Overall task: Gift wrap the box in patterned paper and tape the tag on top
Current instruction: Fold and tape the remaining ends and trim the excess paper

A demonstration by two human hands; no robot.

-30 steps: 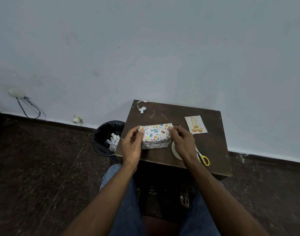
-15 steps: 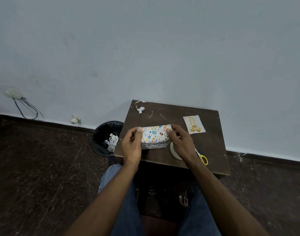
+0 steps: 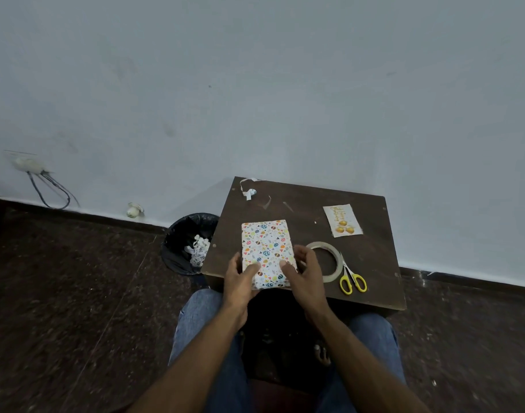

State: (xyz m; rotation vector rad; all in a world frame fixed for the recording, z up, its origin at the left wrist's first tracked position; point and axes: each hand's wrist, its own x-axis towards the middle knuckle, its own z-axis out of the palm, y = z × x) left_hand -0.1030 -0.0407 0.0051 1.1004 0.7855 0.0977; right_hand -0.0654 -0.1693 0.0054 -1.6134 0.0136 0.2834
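Observation:
The box (image 3: 265,245), wrapped in white paper with coloured egg shapes, lies flat on the dark wooden table (image 3: 371,254) with its long side running away from me. My left hand (image 3: 240,278) grips its near left corner, thumb on top. My right hand (image 3: 304,271) grips its near right corner, thumb on top as well. The gift tag (image 3: 342,220), a pale card with gold ornaments, lies apart at the far right of the table. A roll of clear tape (image 3: 326,260) sits just right of my right hand.
Yellow-handled scissors (image 3: 352,278) lie beside the tape roll near the table's front edge. Paper scraps (image 3: 249,190) sit at the far left corner. A black bin (image 3: 189,242) with paper offcuts stands on the floor left of the table. My knees are under the front edge.
The box has been turned from standing on its side, long edge across, to lying flat with its long edge pointing away. Both hands shifted to its near corners, uncovering the tape roll.

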